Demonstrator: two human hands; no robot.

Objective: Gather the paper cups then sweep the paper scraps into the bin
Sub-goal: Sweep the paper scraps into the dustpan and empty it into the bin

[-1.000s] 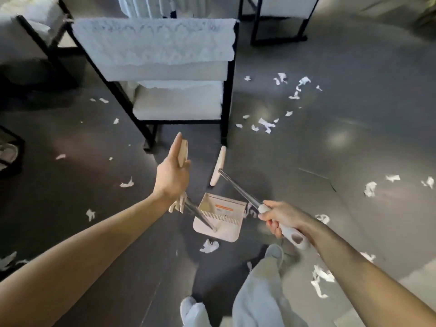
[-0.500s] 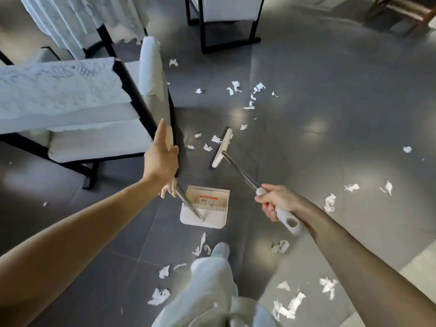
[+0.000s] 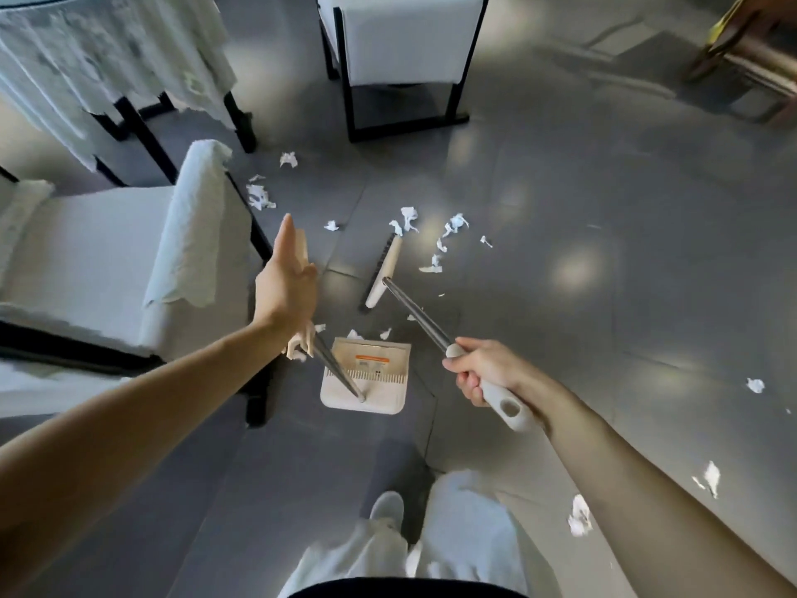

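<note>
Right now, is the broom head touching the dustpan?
Apart. The head view shows a strip of floor between the broom head and the dustpan.

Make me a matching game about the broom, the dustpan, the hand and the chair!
Things:
1. broom head
2. dustpan
3. right hand
4. white chair

Clues:
A. grips a white handle
B. right next to the paper scraps
C. on the left, with a cloth draped over it
D. has an orange label

Pairs: 1-B, 2-D, 3-A, 4-C
</note>
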